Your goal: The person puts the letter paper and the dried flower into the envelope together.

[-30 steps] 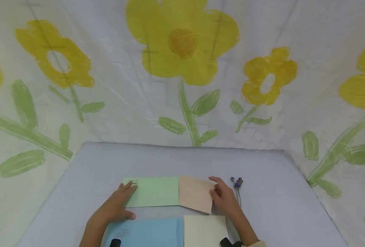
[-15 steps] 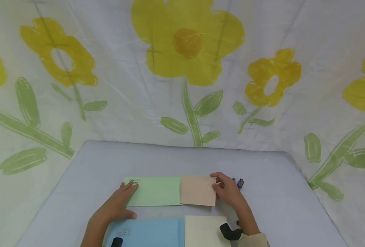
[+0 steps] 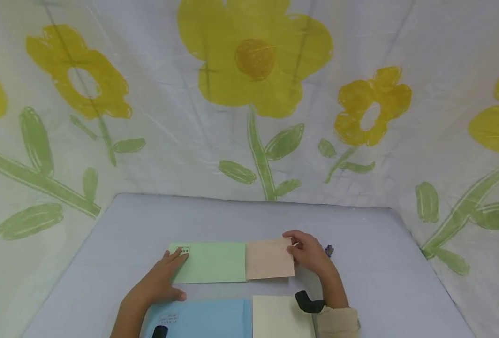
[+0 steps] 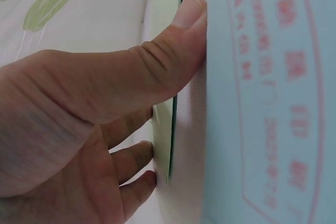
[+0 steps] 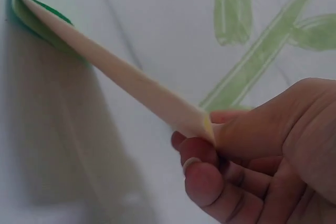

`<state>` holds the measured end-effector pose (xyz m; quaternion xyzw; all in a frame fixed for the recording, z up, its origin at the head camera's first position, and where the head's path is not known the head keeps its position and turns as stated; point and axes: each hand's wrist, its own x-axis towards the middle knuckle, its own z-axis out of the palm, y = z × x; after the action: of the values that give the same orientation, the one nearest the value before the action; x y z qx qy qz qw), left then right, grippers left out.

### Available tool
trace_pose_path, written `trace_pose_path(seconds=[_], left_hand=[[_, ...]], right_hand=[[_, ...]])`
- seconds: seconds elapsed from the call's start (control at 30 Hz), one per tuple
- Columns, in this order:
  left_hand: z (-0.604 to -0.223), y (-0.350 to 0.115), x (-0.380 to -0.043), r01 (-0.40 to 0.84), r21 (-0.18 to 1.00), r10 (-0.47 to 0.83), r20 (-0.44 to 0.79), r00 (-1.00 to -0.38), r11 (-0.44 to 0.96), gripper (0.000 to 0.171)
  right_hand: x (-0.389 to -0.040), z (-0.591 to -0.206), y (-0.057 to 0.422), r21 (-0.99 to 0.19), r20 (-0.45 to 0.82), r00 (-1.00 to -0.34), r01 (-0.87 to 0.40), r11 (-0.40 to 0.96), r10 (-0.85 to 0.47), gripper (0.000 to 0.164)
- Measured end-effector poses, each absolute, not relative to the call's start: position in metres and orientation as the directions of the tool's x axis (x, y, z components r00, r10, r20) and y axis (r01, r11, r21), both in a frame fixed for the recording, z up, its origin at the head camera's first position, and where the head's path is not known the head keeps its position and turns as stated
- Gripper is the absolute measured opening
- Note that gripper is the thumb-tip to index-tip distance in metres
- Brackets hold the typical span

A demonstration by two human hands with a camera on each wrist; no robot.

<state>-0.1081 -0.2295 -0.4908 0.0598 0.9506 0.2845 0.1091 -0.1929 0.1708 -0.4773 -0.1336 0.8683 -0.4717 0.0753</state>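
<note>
A light green envelope [image 3: 215, 265] lies across the middle of the table, printed at its upper left corner. My left hand [image 3: 158, 281] rests on that left end with its fingers spread out straight. In the left wrist view the thumb [image 4: 184, 30] reaches over the gap beside a blue envelope [image 4: 262, 98]. At the right end, a pale pink card [image 3: 269, 260] sticks out of the green envelope. My right hand [image 3: 310, 253] pinches the card's outer edge between thumb and fingers. The right wrist view shows the card [image 5: 136, 87] sloping up from the envelope's gaping mouth [image 5: 44, 30].
The blue envelope lies along the near edge, with a cream sheet [image 3: 276, 319] to its right. A purple dried flower [image 3: 329, 250] shows behind my right hand, its stem hidden. A white cloth with painted yellow flowers [image 3: 266, 61] hangs behind the table [image 3: 359, 230].
My right hand has moved slightly away from me and left, swinging the card's free end up from a downward slant, through level, to a slight upward tilt. The left hand stays put.
</note>
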Motion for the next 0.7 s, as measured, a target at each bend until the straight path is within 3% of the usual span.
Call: trace_pose_path(seconds=[0.7], left_hand=[[-0.4918, -0.2286, -0.1081, 0.047, 0.549, 0.168, -0.172, -0.971, 0.834, 0.105]], right_hand=[[-0.2003, -0.4715, 0.1703, -0.819, -0.051, -0.954, -0.129, 0.559, -0.294, 0.036]])
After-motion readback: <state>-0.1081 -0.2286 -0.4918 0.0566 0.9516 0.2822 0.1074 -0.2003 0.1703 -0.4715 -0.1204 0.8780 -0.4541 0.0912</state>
